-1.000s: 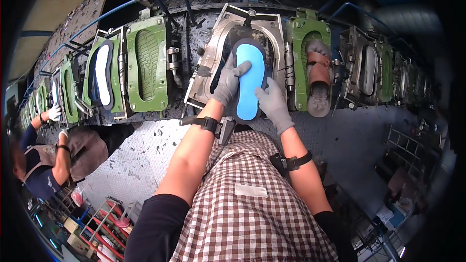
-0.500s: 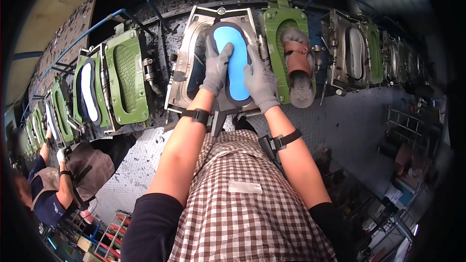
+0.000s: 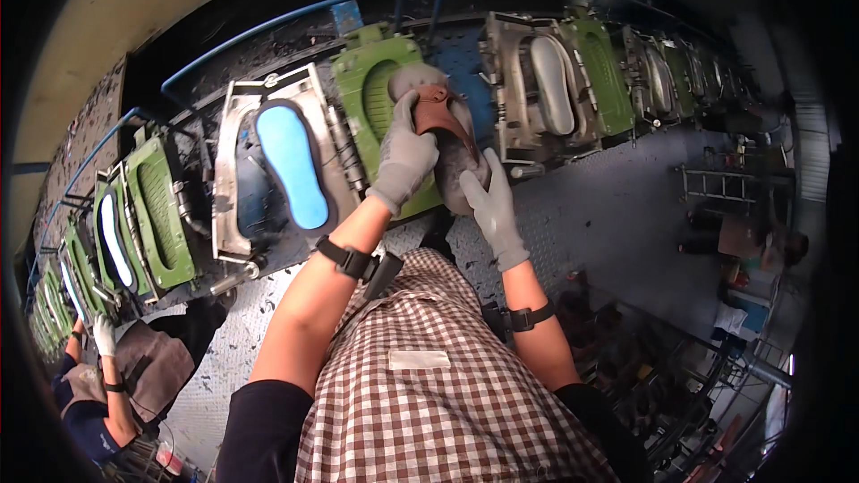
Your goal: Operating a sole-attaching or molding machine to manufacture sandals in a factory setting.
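A brown sandal upper (image 3: 442, 116) is fitted on a grey foot-shaped last (image 3: 455, 177), tilted over a green mould plate (image 3: 369, 80). My left hand (image 3: 404, 164), in a grey glove, is closed on the upper's left side. My gloved right hand (image 3: 495, 215) is at the last's near end, thumb and fingers apart, its fingertips at the edge. To the left, a blue insole-shaped piece (image 3: 293, 165) with a dark rim lies in an open metal mould (image 3: 234, 161), untouched by either hand.
Another metal mould (image 3: 510, 80) with a grey sole shape stands to the right, in a row of several moulds. Green moulds (image 3: 159, 215) continue leftward. Blue rails (image 3: 277, 25) run behind. A co-worker (image 3: 134, 367) works at the lower left.
Both hands have left the blue piece, which stays in the metal mould, and moved right to the brown sandal. The left hand has taken hold of it. The view has shifted right.
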Available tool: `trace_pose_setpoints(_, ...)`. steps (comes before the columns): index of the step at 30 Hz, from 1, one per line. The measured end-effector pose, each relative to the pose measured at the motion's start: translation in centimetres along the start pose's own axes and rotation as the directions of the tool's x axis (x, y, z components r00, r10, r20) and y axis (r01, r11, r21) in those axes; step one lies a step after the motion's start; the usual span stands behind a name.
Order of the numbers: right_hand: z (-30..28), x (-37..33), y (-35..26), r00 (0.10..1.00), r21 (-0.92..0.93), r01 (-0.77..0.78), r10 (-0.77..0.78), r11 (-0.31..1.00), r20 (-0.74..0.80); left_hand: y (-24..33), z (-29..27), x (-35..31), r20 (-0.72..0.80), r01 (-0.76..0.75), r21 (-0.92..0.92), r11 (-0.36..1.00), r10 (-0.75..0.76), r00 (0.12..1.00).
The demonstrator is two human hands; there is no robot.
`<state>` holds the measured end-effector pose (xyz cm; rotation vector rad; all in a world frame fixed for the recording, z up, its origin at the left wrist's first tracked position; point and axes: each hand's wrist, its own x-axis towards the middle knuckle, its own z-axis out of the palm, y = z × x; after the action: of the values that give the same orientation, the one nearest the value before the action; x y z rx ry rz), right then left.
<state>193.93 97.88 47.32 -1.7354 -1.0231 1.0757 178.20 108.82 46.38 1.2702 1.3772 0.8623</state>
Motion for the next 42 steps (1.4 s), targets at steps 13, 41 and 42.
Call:
trace_pose_setpoints(13,-29.3,13.8,-1.5,0.905,0.588,-0.162,0.356,0.792,-0.231,1.6,31.2,14.4,0.047,0.343,-0.378,0.86,-0.352,0.935)
trace_pose_setpoints(41,-28.9,22.7,-1.3,0.828,-0.487,0.422,-0.105,0.765,0.551,5.1,33.0,6.6,-0.051,0.453,-0.756,0.471,-0.734,0.678)
trace_pose_setpoints(42,-28.3,23.9,-0.8,0.832,-0.493,0.418,-0.105,0.763,0.545,6.0,32.9,7.1,-0.087,0.471,-0.711,0.522,-0.729,0.679)
